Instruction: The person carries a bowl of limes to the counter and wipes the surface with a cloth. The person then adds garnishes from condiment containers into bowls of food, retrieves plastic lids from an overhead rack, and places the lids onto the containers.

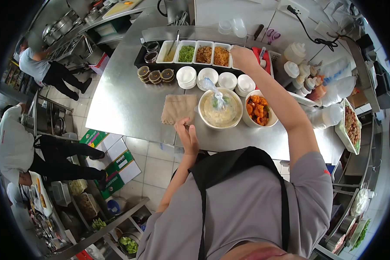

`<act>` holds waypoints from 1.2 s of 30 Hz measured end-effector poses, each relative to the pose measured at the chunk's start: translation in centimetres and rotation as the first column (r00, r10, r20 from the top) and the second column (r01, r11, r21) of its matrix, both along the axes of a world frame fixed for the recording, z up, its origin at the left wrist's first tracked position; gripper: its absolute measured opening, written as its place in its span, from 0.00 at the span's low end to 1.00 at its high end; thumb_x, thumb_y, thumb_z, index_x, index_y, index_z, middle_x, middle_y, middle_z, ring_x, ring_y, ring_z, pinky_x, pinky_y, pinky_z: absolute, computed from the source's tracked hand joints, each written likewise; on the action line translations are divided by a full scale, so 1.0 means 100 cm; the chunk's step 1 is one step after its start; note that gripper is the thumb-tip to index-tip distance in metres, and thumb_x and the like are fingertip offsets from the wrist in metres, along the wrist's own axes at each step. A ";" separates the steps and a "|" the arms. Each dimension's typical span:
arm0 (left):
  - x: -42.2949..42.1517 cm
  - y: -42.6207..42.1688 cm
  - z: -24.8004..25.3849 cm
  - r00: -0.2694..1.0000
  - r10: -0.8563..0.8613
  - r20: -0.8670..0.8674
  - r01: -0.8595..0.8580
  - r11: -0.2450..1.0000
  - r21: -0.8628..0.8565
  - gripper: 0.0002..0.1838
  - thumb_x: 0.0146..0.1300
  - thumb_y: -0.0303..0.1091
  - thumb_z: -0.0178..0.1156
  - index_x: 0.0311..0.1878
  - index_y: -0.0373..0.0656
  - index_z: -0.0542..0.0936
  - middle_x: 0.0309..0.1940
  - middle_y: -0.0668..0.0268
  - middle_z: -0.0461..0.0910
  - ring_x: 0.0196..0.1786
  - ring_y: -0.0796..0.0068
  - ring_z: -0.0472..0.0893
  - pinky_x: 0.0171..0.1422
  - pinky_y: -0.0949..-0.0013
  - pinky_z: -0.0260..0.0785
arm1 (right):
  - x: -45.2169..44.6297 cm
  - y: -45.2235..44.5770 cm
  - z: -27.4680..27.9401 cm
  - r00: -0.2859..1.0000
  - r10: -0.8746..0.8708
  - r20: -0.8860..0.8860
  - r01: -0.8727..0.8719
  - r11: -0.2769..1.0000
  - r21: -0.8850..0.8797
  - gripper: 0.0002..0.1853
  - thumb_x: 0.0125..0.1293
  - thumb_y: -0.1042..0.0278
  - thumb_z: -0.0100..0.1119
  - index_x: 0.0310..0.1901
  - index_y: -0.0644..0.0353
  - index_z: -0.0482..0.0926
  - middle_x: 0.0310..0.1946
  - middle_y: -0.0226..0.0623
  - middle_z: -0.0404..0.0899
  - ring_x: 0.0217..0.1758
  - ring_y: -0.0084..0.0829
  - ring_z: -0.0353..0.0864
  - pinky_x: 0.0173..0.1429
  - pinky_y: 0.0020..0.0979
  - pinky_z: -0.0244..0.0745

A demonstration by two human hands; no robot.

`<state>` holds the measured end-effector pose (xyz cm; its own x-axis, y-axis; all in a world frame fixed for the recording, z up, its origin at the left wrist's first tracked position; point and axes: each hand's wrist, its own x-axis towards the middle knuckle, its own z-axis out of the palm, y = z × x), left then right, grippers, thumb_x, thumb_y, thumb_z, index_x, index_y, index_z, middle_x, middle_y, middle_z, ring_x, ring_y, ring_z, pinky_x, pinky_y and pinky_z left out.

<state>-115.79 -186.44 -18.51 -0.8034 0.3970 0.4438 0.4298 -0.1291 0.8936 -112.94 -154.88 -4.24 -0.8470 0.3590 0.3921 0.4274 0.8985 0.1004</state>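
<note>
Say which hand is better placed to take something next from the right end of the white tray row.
Right, most likely: the right hand is over that end of the tray row. The left hand is nearer the body, at the brown cloth.

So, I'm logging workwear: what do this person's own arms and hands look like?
The left hand and right hand wear no gloves, and neither wrist shows a watch. The left sleeve and right sleeve are short and grey; the right one carries a small red marking, unreadable.

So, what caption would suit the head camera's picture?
Kitchen counter: right hand at the white food trays, left hand beside a brown cloth.
</note>
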 end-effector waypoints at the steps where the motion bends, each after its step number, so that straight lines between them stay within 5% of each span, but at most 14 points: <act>1: 0.001 0.000 0.002 1.000 -0.003 0.009 0.003 1.000 0.002 0.15 0.60 0.32 0.48 0.48 0.35 0.69 0.46 0.58 0.68 0.46 0.65 0.64 0.47 0.70 0.59 | 0.003 -0.006 0.000 0.999 0.008 0.031 -0.008 1.000 -0.023 0.06 0.51 0.76 0.50 0.28 0.65 0.77 0.30 0.46 0.79 0.36 0.44 0.80 0.40 0.41 0.76; 15: -0.004 -0.002 -0.003 0.997 -0.071 -0.003 0.071 0.996 -0.045 0.15 0.61 0.31 0.47 0.50 0.37 0.68 0.49 0.58 0.65 0.48 0.69 0.67 0.54 0.69 0.59 | -0.010 0.000 -0.028 1.000 -0.025 0.019 0.026 0.998 -0.059 0.07 0.53 0.74 0.49 0.30 0.63 0.78 0.31 0.46 0.80 0.35 0.44 0.81 0.38 0.41 0.77; 22: -0.006 -0.003 -0.004 0.996 -0.079 -0.050 0.077 0.996 -0.052 0.15 0.60 0.32 0.47 0.50 0.38 0.68 0.48 0.57 0.66 0.48 0.68 0.66 0.53 0.70 0.58 | -0.015 -0.005 -0.007 0.970 -0.243 -0.016 0.239 0.963 -0.124 0.09 0.52 0.72 0.51 0.29 0.62 0.81 0.31 0.48 0.81 0.36 0.43 0.82 0.40 0.40 0.78; 26: -0.002 -0.005 0.005 0.993 -0.114 0.029 0.115 0.993 -0.038 0.15 0.60 0.30 0.47 0.50 0.37 0.68 0.48 0.57 0.65 0.49 0.68 0.66 0.53 0.70 0.58 | -0.010 -0.001 -0.020 0.947 -0.321 -0.025 0.302 0.914 -0.271 0.10 0.51 0.70 0.52 0.29 0.62 0.82 0.32 0.49 0.81 0.36 0.44 0.82 0.41 0.41 0.77; 34: -0.004 0.000 0.000 0.993 -0.113 -0.045 0.112 0.994 -0.013 0.15 0.59 0.29 0.46 0.50 0.36 0.68 0.48 0.57 0.66 0.49 0.67 0.65 0.53 0.68 0.57 | -0.005 0.047 -0.064 0.936 -0.312 -0.164 0.143 0.762 -0.632 0.14 0.45 0.63 0.65 0.30 0.65 0.83 0.30 0.49 0.81 0.33 0.45 0.81 0.39 0.39 0.74; 36: -0.003 0.000 0.001 0.994 -0.106 -0.033 0.106 0.994 0.001 0.15 0.58 0.29 0.47 0.49 0.36 0.68 0.47 0.57 0.67 0.49 0.65 0.64 0.52 0.67 0.57 | 0.002 0.037 -0.056 0.829 -0.517 -0.212 0.079 0.484 -0.871 0.14 0.42 0.65 0.68 0.28 0.68 0.82 0.23 0.45 0.79 0.24 0.39 0.77 0.30 0.37 0.70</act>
